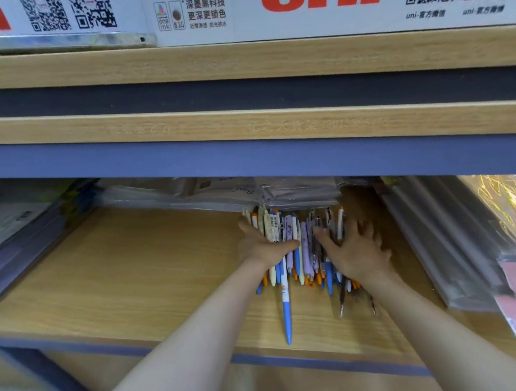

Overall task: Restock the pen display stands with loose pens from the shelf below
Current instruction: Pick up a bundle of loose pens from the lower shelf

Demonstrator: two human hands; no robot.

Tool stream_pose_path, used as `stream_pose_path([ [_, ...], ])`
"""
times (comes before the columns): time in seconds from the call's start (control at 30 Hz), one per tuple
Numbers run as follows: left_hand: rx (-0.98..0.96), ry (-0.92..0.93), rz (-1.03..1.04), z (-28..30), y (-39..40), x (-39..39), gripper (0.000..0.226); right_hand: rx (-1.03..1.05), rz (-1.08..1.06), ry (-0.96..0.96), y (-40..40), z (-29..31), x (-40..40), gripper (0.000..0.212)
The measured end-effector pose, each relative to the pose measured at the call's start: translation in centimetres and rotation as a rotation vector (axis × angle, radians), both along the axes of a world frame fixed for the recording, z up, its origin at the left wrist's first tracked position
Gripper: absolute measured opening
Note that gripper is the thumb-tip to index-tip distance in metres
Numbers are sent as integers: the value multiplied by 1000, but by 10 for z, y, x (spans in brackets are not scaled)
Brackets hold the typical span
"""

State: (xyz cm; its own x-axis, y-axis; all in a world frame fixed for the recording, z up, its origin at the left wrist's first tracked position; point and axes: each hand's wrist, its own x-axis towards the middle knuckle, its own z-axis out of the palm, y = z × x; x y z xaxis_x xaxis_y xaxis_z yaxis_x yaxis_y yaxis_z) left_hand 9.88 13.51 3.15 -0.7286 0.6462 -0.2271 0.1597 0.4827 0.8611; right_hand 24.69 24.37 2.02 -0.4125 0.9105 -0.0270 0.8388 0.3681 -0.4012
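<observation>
On the lower wooden shelf (118,266), a pile of loose pens (300,247) is gathered between two bare hands. The left hand (260,247) is curled around the left side of the pile, its thumb laid across several barrels. The right hand (355,249) is pressed flat on the right side, fingers spread. One white and blue pen (285,303) is seen sticking out toward the shelf's front edge. Plastic-wrapped packets (281,193) are stacked just behind the pile. Above, white display boxes (322,4) printed with a red "uni" logo are set on the upper shelf (241,59).
</observation>
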Motion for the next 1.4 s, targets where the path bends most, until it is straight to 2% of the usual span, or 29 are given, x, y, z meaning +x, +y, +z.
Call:
stream_pose_path([
  [0.1, 14, -14, 8, -2, 1, -4, 132, 228, 78, -23, -5, -4, -5, 87],
  [0.2, 22, -15, 31, -6, 2, -9, 131, 468, 245, 3, -18, -9, -13, 64],
  [0.27, 2, 11, 33, -6, 3, -10, 127, 456, 332, -35, -24, -14, -18, 60],
  [0.33, -22, 34, 21, -5, 4, -11, 121, 384, 334, -3, -22, -15, -22, 55],
  [0.4, -40, 54, 12, -4, 4, -10, 116, 406, 321, 112, -23, -9, -19, 44],
  [0.47, -50, 76, 23, -1, 3, -9, 116, 492, 316, 317, -38, 6, -7, 26],
  [0.5, -53, 83, 27, 0, 3, -9, 117, 437, 340, 354, -53, 14, 1, 16],
  [0.53, -55, 82, 29, 0, 3, -8, 119, 315, 386, 305, -69, 20, 6, 17],
  [0.6, -59, 74, 33, 1, 2, -8, 122, 87, 424, 71, -94, 22, 7, 32],
  [0.67, -58, 65, 34, 1, 2, -8, 124, 87, 389, -29, -104, 14, 0, 43],
  [0.8, -34, 18, 41, -1, 1, -10, 125, 65, 317, 3, -106, 5, -13, 45],
  [0.97, 30, -39, 69, -10, 1, -18, 127, -119, 280, 107, -102, 13, 14, 22],
  [1.03, 58, -55, 85, -13, 0, -20, 129, -127, 253, 95, -92, 25, 33, 20],
  [1.13, 62, -67, 83, -16, 0, -23, 130, -14, 189, 122, -64, 41, 34, 30],
  [1.3, 22, -71, 98, -9, -5, -27, 127, 127, 203, 116, -30, 46, -27, 41],
  [1.4, 55, -140, 116, -16, -5, -32, 133, 103, 182, 86, -25, 33, -58, 43],
])
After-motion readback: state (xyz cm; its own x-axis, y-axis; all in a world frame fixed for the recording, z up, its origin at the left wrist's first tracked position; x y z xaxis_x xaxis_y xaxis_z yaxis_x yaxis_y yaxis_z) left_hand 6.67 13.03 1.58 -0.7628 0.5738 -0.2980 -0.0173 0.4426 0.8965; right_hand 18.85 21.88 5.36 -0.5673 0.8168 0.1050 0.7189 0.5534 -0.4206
